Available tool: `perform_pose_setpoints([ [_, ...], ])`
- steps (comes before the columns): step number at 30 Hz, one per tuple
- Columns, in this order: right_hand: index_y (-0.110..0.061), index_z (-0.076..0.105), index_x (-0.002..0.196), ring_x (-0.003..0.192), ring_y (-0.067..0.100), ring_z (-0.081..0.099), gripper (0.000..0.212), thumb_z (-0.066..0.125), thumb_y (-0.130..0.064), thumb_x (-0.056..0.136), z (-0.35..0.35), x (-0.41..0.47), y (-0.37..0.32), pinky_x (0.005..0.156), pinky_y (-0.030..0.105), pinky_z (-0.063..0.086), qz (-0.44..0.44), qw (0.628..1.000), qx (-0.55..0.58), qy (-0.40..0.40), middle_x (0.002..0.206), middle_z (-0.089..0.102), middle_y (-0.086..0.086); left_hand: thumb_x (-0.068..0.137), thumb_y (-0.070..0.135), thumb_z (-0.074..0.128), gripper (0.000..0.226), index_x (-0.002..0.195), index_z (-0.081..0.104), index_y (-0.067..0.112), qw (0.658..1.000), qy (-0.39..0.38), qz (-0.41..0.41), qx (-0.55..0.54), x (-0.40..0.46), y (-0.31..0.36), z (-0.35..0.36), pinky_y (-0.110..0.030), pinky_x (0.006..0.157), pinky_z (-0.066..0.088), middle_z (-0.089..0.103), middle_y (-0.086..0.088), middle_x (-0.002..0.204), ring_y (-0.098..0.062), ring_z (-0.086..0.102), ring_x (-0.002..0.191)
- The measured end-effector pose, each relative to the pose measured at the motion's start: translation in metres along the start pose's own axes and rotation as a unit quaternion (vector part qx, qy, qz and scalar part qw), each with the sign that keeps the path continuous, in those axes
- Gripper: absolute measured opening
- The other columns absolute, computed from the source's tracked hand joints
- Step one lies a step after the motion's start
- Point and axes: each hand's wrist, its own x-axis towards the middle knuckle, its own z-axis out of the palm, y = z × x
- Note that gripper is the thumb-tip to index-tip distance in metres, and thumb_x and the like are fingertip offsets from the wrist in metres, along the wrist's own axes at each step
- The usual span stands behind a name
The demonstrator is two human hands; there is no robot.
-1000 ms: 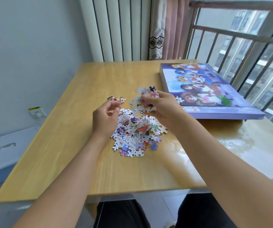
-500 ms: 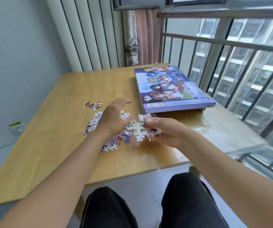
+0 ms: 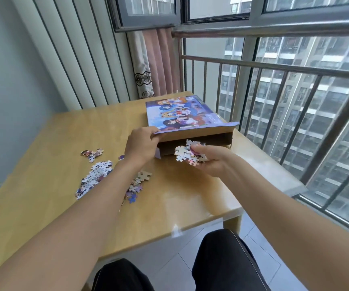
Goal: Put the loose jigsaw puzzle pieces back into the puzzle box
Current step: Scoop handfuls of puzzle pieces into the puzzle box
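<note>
Now holding puzzle-box lid (image 3: 190, 114) up w/ left hand (image 3: 141, 141), fingers curled on near edge; right hand (image 3: 208, 159) clutching pieces (image 3: 185, 154) just at box opening (image 3: 207, 141), gap straight beyond.

The left hand (image 3: 141, 143), off the pile, now lifts the near edge of the box lid (image 3: 187, 114); the right hand (image 3: 208, 160) brings a handful of puzzle pieces (image 3: 183, 153) (gripped together) to the opening

Single view, head-mounted, wide-angle. It looks forward and down from above the seated person's lap, both forearms running from the bottom corners toward frame centre. The fingers (image 3: 148, 131) sit at mid-frame, close to the lens. Beyond the fingers lie the window railing (image 3: 274, 66) and curtain (image 3: 158, 64). Straight lines bow near the edges.
</note>
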Motion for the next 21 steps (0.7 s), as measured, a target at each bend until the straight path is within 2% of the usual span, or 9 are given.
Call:
perform_pose_setpoints([
  [3, 0.004, 0.060, 0.097, 0.083, 0.030, 0.067, 0.008, 0.066, 0.002, 0.092, 0.010, 0.006, -0.004, 0.072, 0.044, 0.057, 0.000, 1.000, -0.011, 0.011, 0.098, 0.065, 0.020, 0.097, 0.031, 0.063, 0.017, 0.090, 0.074, 0.019, 1.000, 0.025, 0.010, -0.005, 0.003, 0.007, -0.005, -0.034, 0.059, 0.040, 0.065, 0.002, 0.072, -0.023, 0.052, 0.067],
  [6, 0.004, 0.059, 0.096, 0.082, 0.030, 0.067, 0.008, 0.066, 0.001, 0.093, 0.015, 0.010, -0.008, 0.067, 0.043, 0.057, -0.003, 1.000, -0.010, 0.022, 0.098, 0.065, 0.021, 0.096, 0.030, 0.064, 0.016, 0.088, 0.072, 0.020, 0.999, 0.032, 0.032, -0.011, 0.006, 0.017, -0.012, -0.028, 0.052, 0.032, 0.051, 0.017, 0.062, -0.012, 0.044, 0.058],
  [9, 0.004, 0.059, 0.101, 0.084, 0.031, 0.069, 0.014, 0.068, -0.002, 0.092, 0.019, 0.009, -0.016, 0.064, 0.042, 0.060, -0.017, 1.000, -0.012, 0.022, 0.100, 0.067, 0.022, 0.096, 0.029, 0.064, 0.019, 0.079, 0.067, 0.021, 0.999, 0.028, 0.039, -0.013, 0.009, 0.023, -0.017, -0.030, 0.054, 0.033, 0.051, 0.009, 0.063, -0.020, 0.043, 0.062],
  [13, 0.002, 0.059, 0.102, 0.094, 0.031, 0.070, 0.016, 0.070, -0.003, 0.091, 0.028, 0.006, -0.026, 0.081, 0.045, 0.061, -0.054, 0.998, -0.020, 0.032, 0.103, 0.067, 0.020, 0.096, 0.029, 0.065, 0.027, 0.070, 0.060, 0.023, 0.999, 0.027, 0.045, -0.016, 0.011, 0.028, -0.022, -0.035, 0.056, 0.032, 0.045, 0.008, 0.055, -0.021, 0.037, 0.060],
  [16, 0.002, 0.057, 0.104, 0.104, 0.031, 0.066, 0.010, 0.062, -0.001, 0.096, 0.037, 0.005, -0.030, 0.089, 0.043, 0.058, -0.066, 0.997, -0.009, 0.035, 0.108, 0.066, 0.018, 0.095, 0.029, 0.066, 0.037, 0.061, 0.051, 0.026, 0.997, 0.048, 0.053, -0.021, 0.016, 0.033, -0.026, -0.033, 0.052, 0.029, 0.038, 0.010, 0.051, -0.015, 0.032, 0.054],
  [17, 0.001, 0.055, 0.103, 0.101, 0.031, 0.066, 0.007, 0.059, 0.000, 0.098, 0.040, 0.004, -0.032, 0.085, 0.042, 0.058, -0.072, 0.997, -0.003, 0.031, 0.103, 0.065, 0.017, 0.095, 0.029, 0.066, 0.034, 0.063, 0.055, 0.023, 0.997, 0.050, 0.053, -0.022, 0.017, 0.035, -0.027, -0.033, 0.052, 0.029, 0.039, 0.010, 0.051, -0.015, 0.032, 0.054],
  [19, 0.000, 0.055, 0.102, 0.085, 0.027, 0.065, 0.003, 0.055, 0.001, 0.099, 0.048, 0.003, -0.037, 0.067, 0.038, 0.057, -0.083, 0.996, 0.016, 0.038, 0.094, 0.065, 0.016, 0.095, 0.029, 0.066, 0.028, 0.070, 0.064, 0.015, 0.997, 0.050, 0.049, -0.018, 0.020, 0.037, -0.030, -0.032, 0.052, 0.030, 0.041, 0.010, 0.053, -0.017, 0.034, 0.055],
  [20, 0.000, 0.056, 0.107, 0.080, 0.026, 0.064, 0.008, 0.054, 0.002, 0.100, 0.053, 0.005, -0.039, 0.062, 0.037, 0.056, -0.090, 0.994, 0.032, 0.047, 0.097, 0.066, 0.016, 0.095, 0.029, 0.066, 0.027, 0.073, 0.067, 0.013, 0.997, 0.049, 0.048, -0.018, 0.021, 0.038, -0.031, -0.033, 0.053, 0.032, 0.042, 0.009, 0.054, -0.019, 0.036, 0.057],
  [21, -0.001, 0.057, 0.115, 0.081, 0.027, 0.065, 0.016, 0.051, 0.003, 0.100, 0.058, 0.007, -0.042, 0.064, 0.038, 0.057, -0.099, 0.992, 0.053, 0.059, 0.105, 0.067, 0.017, 0.095, 0.029, 0.066, 0.025, 0.077, 0.069, 0.012, 0.997, 0.049, 0.048, -0.019, 0.021, 0.040, -0.032, -0.034, 0.055, 0.035, 0.044, 0.006, 0.055, -0.022, 0.037, 0.059],
])
